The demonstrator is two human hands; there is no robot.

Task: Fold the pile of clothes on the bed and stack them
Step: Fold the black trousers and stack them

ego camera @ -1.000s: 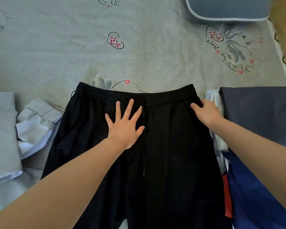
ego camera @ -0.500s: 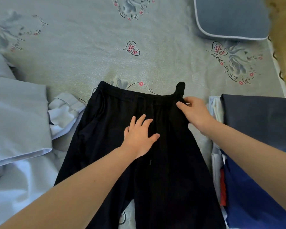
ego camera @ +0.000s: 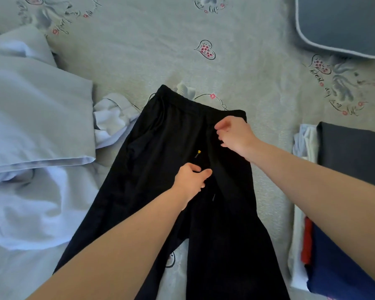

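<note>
Black drawstring pants [ego camera: 160,152] lie flat on the bed, waistband away from me, legs running toward the bottom edge. Their right half is folded over toward the middle, so the waist looks narrow. My right hand [ego camera: 233,135] hovers at the waistband's right end with fingers curled, pinching the folded-over fabric. My left hand [ego camera: 192,178] sits lower on the middle of the pants near the drawstring tip, its thumb and curled fingers gripping the cloth.
A heap of pale blue clothes [ego camera: 35,131] lies on the left of the grey patterned bedsheet [ego camera: 149,50]. A folded stack [ego camera: 353,152] with a dark grey piece on top, over navy, red and white, stands at the right. A blue-grey pillow [ego camera: 344,22] sits top right.
My right hand has carried the right side of the waistband leftward over the pants. My left hand has slid down the middle and curled from flat to gripping.
</note>
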